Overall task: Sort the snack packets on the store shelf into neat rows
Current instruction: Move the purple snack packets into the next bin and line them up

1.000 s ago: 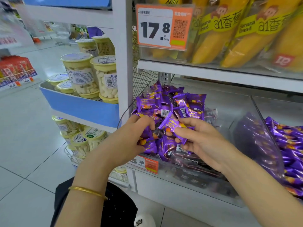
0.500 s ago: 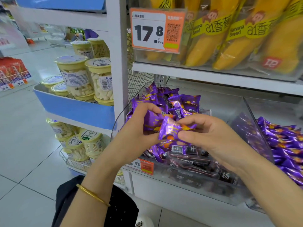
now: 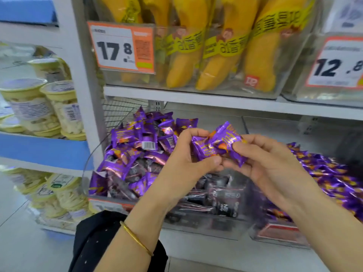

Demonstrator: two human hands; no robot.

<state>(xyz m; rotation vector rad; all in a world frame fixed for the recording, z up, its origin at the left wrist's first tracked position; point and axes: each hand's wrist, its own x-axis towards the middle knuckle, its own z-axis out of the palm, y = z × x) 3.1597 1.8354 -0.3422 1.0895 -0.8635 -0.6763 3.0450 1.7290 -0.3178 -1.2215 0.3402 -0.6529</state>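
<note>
Pinches shiny purple foil snack packets (image 3: 217, 145) between thumb and curled fingers of left hand (image 3: 186, 160); grips the same bunch at its right end with right hand (image 3: 269, 163), fingers curled. Holds them raised above the clear plastic shelf bin (image 3: 85, 173), over a loose heap of matching purple packets (image 3: 137, 148) and dark wrapped bars (image 3: 216, 195). Wears a thin gold bangle (image 3: 135, 237) on the left wrist. Exact count held: cannot tell.

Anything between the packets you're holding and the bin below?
Nothing visible in between: the left hand and right hand hold the purple packets above the clear bin, but it is crowded: loose purple heap at back-left, dark packets in front.
</note>
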